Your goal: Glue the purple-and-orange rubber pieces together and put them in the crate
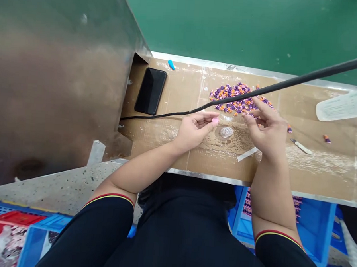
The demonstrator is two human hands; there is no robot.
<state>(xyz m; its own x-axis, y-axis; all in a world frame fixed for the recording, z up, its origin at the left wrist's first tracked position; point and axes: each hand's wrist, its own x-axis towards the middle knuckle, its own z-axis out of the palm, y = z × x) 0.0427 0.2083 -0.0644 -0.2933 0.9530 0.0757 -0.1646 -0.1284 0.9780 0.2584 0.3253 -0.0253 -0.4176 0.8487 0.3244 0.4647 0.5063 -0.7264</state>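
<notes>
My left hand [195,130] pinches a small pink piece [215,121] between thumb and fingertips, left of a small clear round holder [226,132] on the cardboard-covered bench. My right hand [265,124] is over the right edge of a pile of small purple and orange pieces [233,92], its thumb and forefinger apart. Under its fingers lie some of these pieces; whether it grips one cannot be made out. A white strip [247,154] lies on the cardboard below the right hand.
A black cable [304,78] crosses above the bench. On the left are a phone [150,91], a blue piece [171,64] and a metal housing [64,75]. A small knife [301,146] and a white container [344,105] are to the right. Blue bins [313,236] stand below.
</notes>
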